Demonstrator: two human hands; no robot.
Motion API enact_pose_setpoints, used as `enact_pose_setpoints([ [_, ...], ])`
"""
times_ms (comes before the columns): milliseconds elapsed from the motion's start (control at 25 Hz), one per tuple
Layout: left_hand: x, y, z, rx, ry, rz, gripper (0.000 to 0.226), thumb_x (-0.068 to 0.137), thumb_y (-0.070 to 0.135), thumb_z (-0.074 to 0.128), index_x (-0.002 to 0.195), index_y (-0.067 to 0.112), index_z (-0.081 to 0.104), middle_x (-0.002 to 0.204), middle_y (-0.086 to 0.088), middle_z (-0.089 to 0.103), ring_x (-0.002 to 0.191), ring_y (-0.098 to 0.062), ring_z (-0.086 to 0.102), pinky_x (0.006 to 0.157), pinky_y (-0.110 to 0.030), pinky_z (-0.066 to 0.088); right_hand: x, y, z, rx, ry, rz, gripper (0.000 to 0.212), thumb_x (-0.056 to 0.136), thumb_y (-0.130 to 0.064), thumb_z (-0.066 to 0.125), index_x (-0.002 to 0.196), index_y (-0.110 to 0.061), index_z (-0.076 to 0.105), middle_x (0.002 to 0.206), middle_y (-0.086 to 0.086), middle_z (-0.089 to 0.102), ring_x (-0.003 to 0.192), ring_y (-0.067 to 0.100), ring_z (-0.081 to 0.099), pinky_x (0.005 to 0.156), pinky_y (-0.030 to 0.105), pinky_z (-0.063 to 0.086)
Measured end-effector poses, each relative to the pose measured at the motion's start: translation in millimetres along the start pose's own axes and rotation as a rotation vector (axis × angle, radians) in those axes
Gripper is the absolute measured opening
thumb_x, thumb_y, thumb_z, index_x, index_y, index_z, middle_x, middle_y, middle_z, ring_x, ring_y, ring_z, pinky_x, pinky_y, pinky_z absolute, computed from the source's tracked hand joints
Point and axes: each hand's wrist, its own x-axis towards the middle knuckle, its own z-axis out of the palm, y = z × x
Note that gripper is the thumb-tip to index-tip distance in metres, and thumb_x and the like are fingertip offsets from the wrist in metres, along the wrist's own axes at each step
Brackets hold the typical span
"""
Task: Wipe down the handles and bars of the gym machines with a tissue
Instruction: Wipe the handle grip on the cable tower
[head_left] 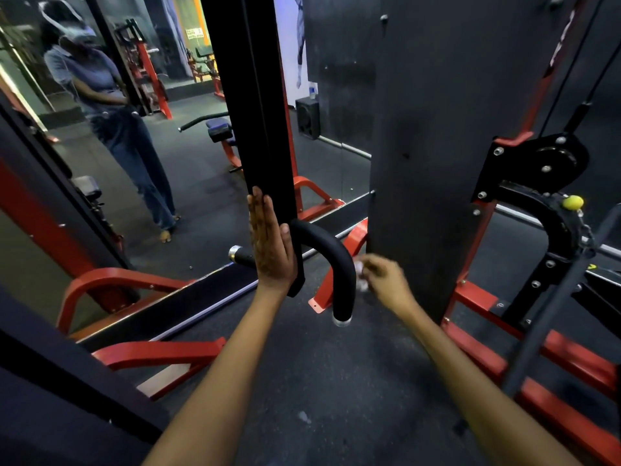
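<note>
Our left hand (270, 245) lay flat, fingers straight, against the black upright (265, 136), while our right hand (383, 280) pinched a white tissue (360, 276) beside the curved padded handle (331, 260).

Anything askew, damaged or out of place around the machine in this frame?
Nothing stands out. The left hand lies flat against the black upright, the right hand holds a tissue beside the curved black handle. Only small pale specks on the floor.

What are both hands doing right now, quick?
Left hand: open, fingers straight, flat against the black upright.
Right hand: holding the tissue beside the curved handle.
</note>
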Motion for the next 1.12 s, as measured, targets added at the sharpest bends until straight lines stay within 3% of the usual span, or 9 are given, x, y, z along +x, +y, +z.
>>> enact_pose_setpoints([
  [80,3,1,0,0.001,-0.018,-0.006,0.056,0.105,0.025,0.022,0.153,0.032,-0.006,0.159,0.018,-0.011,0.148,-0.008,-0.004,0.121,-0.032,0.005,7,-46,-5,0.213,0.231,-0.191,0.025,0.087,0.006,0.055,0.103,-0.008,0.07,0.1,-0.001,0.067,0.096,0.009,0.061,0.081,0.019,0.047],
  [200,2,4,3,-0.021,-0.027,-0.031,0.056,0.105,0.026,0.022,0.153,0.033,-0.006,0.159,0.02,-0.01,0.147,-0.008,-0.004,0.121,-0.031,0.005,-12,-66,16,0.049,0.351,-0.49,0.032,0.081,0.007,0.049,0.104,-0.003,0.07,0.103,-0.004,0.059,0.099,0.004,0.056,0.091,0.014,0.041],
  [360,4,4,0,-0.024,-0.046,-0.049,0.056,0.105,0.025,0.022,0.152,0.034,-0.007,0.158,0.02,-0.012,0.147,-0.007,-0.006,0.121,-0.031,0.004,-42,-11,38,-0.051,0.555,-0.55,0.027,0.09,-0.007,0.048,0.105,0.0,0.068,0.108,0.0,0.052,0.1,0.015,0.055,0.093,0.021,0.045],
  [480,0,9,-2,-0.025,-0.055,-0.1,0.056,0.105,0.027,0.022,0.152,0.034,-0.009,0.158,0.02,-0.014,0.147,-0.008,-0.007,0.121,-0.034,0.004,-54,12,46,-0.104,0.505,-0.552,0.02,0.092,-0.01,0.048,0.105,-0.008,0.062,0.107,0.002,0.048,0.098,0.018,0.052,0.089,0.017,0.043],
  [680,-32,20,-10,0.013,-0.252,-0.191,0.059,0.104,0.035,0.021,0.152,0.03,-0.012,0.16,0.011,-0.016,0.148,-0.01,-0.01,0.121,-0.034,0.001,-61,34,68,-0.273,0.464,-0.422,0.022,0.085,-0.003,0.045,0.092,0.0,0.065,0.097,0.003,0.047,0.089,0.018,0.046,0.08,0.012,0.038],
  [800,-57,18,-30,0.031,-0.42,-0.261,0.057,0.104,0.032,0.03,0.154,0.017,0.006,0.161,0.004,0.001,0.149,-0.013,0.002,0.121,-0.029,0.005,-74,39,83,-0.214,0.356,-0.183,0.03,0.08,0.014,0.051,0.097,-0.007,0.067,0.098,0.0,0.051,0.091,0.007,0.048,0.08,0.02,0.045],
  [920,-73,12,-65,0.134,-0.581,-0.434,0.054,0.1,0.018,0.046,0.15,0.011,0.029,0.158,-0.003,0.022,0.147,-0.017,0.02,0.12,-0.032,0.015,-81,9,94,-0.036,0.292,-0.062,0.03,0.082,0.011,0.056,0.1,-0.01,0.068,0.092,-0.012,0.049,0.087,-0.008,0.051,0.076,0.007,0.041],
  [1040,-72,12,-105,0.312,-0.762,-0.621,0.048,0.099,0.023,0.048,0.145,0.009,0.039,0.152,-0.009,0.037,0.142,-0.021,0.032,0.117,-0.034,0.021,-70,-27,98,0.028,0.162,-0.016,0.025,0.081,0.007,0.061,0.102,-0.006,0.068,0.089,-0.008,0.058,0.078,0.0,0.052,0.068,0.003,0.035],
  [1120,-69,16,-133,0.398,-0.771,-0.707,0.048,0.1,0.026,0.046,0.144,0.01,0.04,0.151,-0.008,0.039,0.141,-0.021,0.032,0.117,-0.036,0.021,-62,-48,106,0.013,0.046,-0.036,0.02,0.081,0.006,0.06,0.091,-0.006,0.072,0.085,-0.006,0.066,0.074,-0.002,0.053,0.064,0.0,0.033],
])
